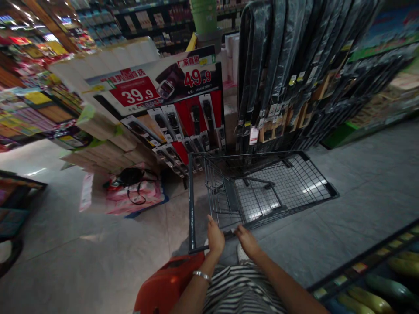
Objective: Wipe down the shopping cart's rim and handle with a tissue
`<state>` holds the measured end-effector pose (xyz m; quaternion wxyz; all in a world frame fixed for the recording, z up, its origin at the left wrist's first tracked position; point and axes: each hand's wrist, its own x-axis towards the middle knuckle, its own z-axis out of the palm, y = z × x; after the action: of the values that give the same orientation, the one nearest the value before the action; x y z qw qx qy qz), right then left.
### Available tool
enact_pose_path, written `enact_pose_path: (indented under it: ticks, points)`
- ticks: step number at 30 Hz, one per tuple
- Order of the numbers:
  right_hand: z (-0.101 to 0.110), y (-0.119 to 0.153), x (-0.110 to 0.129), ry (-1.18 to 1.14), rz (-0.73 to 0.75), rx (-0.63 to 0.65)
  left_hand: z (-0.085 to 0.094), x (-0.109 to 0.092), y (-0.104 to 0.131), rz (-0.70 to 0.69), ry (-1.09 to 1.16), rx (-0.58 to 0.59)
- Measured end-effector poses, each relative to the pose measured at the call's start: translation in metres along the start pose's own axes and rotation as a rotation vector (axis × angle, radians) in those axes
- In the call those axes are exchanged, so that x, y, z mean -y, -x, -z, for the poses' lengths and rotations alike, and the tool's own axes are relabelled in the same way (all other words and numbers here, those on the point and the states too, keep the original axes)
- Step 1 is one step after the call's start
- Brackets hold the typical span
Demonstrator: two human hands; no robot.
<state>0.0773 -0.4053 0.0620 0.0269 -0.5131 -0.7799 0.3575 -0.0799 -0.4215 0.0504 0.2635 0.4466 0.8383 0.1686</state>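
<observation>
Operator A: Status?

Operator B: On the head view, I have the wire shopping cart beside hanging belts. Left hand and right hand are at its near rim, fingers part-curled; I cannot tell whether either grips. Reaching the rim appears done; I cannot judge what remains.

Operator A: Markings?

Operator B: Price sign: "39.9", "49.9", "厂家直销". I read no brand.

The person's left arm slants up and right from the bottom edge of the frame, the left hand below centre with fingers pointing upward. The right arm slants up and left, the right hand near the left hand, apart from it. Neither hand's grip is clear.
</observation>
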Motion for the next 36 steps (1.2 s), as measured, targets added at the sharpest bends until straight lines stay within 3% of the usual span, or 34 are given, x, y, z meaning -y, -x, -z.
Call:
enact_pose_path:
  ticks: [4,8,12,16,19,22,30,36]
  points:
    - [0.01,0.01,-0.021,-0.032,-0.189,-0.082,0.008,0.0,-0.005,-0.091,-0.021,0.043]
    - [0.011,0.008,-0.023,-0.105,-0.338,-0.196,0.034,0.004,-0.009,-0.241,-0.036,0.071]
    - [0.001,-0.003,0.005,-0.203,-0.393,-0.332,0.075,0.022,-0.017,-0.336,-0.028,0.036]
    - [-0.025,-0.01,0.06,-0.311,-0.313,-0.448,0.097,0.049,-0.035,-0.257,-0.015,-0.029]
    - [-0.047,-0.015,0.1,-0.373,-0.251,-0.499,0.094,0.062,-0.046,-0.226,0.022,-0.004]
    - [-0.059,-0.025,0.119,-0.406,-0.244,-0.554,0.085,0.068,-0.05,-0.217,0.071,0.068]
    - [-0.049,-0.08,0.117,-0.434,-0.218,-0.622,0.078,0.074,-0.054,-0.219,0.13,0.126]
    - [-0.049,-0.086,0.12,-0.479,-0.186,-0.641,0.079,0.075,-0.061,-0.26,0.112,0.102]
